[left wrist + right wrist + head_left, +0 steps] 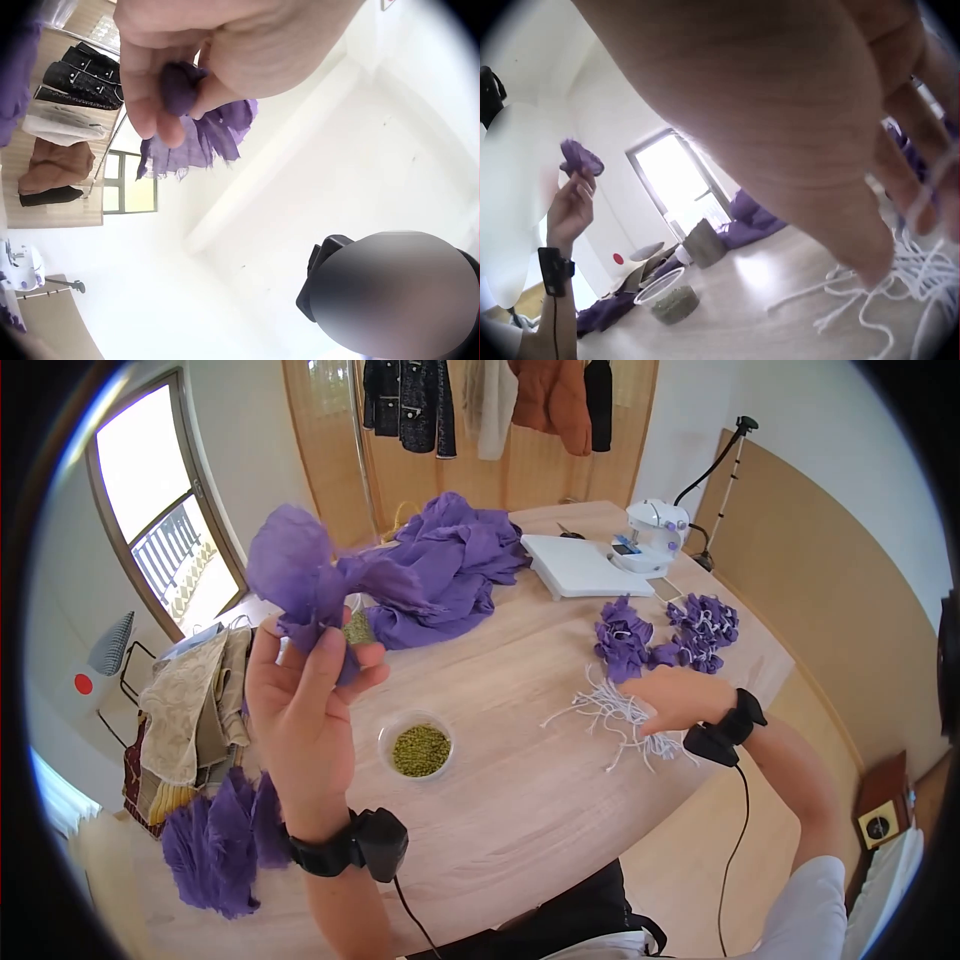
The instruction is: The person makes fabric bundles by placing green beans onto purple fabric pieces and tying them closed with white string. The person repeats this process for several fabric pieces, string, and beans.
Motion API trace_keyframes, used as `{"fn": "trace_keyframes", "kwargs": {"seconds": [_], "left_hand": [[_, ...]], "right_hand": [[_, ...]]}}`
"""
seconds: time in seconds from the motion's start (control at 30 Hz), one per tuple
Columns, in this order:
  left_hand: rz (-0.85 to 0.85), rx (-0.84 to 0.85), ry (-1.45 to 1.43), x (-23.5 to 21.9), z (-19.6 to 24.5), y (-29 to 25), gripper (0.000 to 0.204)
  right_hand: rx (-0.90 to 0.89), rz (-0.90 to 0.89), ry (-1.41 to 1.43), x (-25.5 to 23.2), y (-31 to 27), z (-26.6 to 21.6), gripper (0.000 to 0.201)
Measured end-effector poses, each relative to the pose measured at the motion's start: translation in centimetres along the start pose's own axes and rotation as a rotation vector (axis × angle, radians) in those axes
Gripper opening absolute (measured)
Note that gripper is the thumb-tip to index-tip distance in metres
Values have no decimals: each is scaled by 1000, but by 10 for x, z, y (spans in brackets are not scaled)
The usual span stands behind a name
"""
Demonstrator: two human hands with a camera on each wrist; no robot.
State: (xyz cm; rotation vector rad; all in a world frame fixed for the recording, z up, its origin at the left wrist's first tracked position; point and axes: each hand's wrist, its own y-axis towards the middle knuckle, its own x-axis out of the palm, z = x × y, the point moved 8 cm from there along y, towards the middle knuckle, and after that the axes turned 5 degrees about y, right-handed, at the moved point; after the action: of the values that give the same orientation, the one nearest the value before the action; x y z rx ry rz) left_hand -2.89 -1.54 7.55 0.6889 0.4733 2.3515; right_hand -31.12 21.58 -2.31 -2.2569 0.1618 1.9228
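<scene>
In the head view my left hand [315, 735] is raised over the table's left side and pinches a gathered piece of purple cloth [290, 555]. Its loose edges flare above the fingers, and a rounded purple bulge [178, 88] pokes out between them in the left wrist view. My right hand [688, 698] reaches low over a heap of white strings [622, 708], thumb and fingers apart among the strands. Just beyond it sit purple cloth bundles [620, 638], several with white string tied on them. A clear bowl [384, 745] of green dried bits stands between the hands.
Behind lies a large crumpled purple cloth [450, 565], near a white sewing machine [655, 525] on its white extension table [565, 565]. A second container of green bits [356, 628] shows behind my left hand. Folded fabrics [185, 705] and purple pieces [215, 845] lie at the left edge.
</scene>
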Motion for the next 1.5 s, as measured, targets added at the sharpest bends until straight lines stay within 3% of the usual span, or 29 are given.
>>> {"fn": "trace_keyframes", "kwargs": {"seconds": [0.03, 0.07, 0.2, 0.43, 0.47, 0.57, 0.6, 0.87, 0.97, 1.17, 1.2, 1.3, 1.5], "left_hand": [[-15, -6, 8, 0, -2, 1, 28], [-29, -12, 17, 0, -4, 2, 28], [-36, -86, 15, 8, -16, 3, 25], [-253, -197, 230, 12, -49, 10, 36], [-268, -220, 247, 11, -52, 9, 37], [-307, -237, 316, -4, -64, 14, 40], [-304, -232, 364, -10, -66, 15, 40], [-415, -69, 995, -21, -49, 14, 39], [-534, -130, 1103, -26, -59, 12, 33], [-686, -441, 1059, -43, -85, 0, 28], [-693, -395, 1010, -42, -84, -1, 23], [-592, -468, 989, -48, -94, 0, 22], [-648, -337, 1188, -25, -83, 1, 37]], "right_hand": [[-32, -34, -62, 2, 0, -8, 43], [-123, 182, -12, -19, 3, -19, 49], [101, 232, 488, -77, 24, -55, 42], [37, 192, 1448, -65, 102, -120, 55], [44, 201, 1578, -57, 113, -127, 45], [-170, 153, 1380, -51, 143, -152, 32], [-184, 211, 1409, -46, 152, -151, 19], [-289, 318, 1200, -35, 164, -163, 15], [-286, 271, 1105, -26, 170, -163, 16], [-286, 143, 963, -15, 172, -170, 16], [-291, 138, 942, -13, 173, -171, 16], [-305, 136, 942, -9, 175, -173, 16], [-350, 183, 952, -10, 177, -174, 10]]}}
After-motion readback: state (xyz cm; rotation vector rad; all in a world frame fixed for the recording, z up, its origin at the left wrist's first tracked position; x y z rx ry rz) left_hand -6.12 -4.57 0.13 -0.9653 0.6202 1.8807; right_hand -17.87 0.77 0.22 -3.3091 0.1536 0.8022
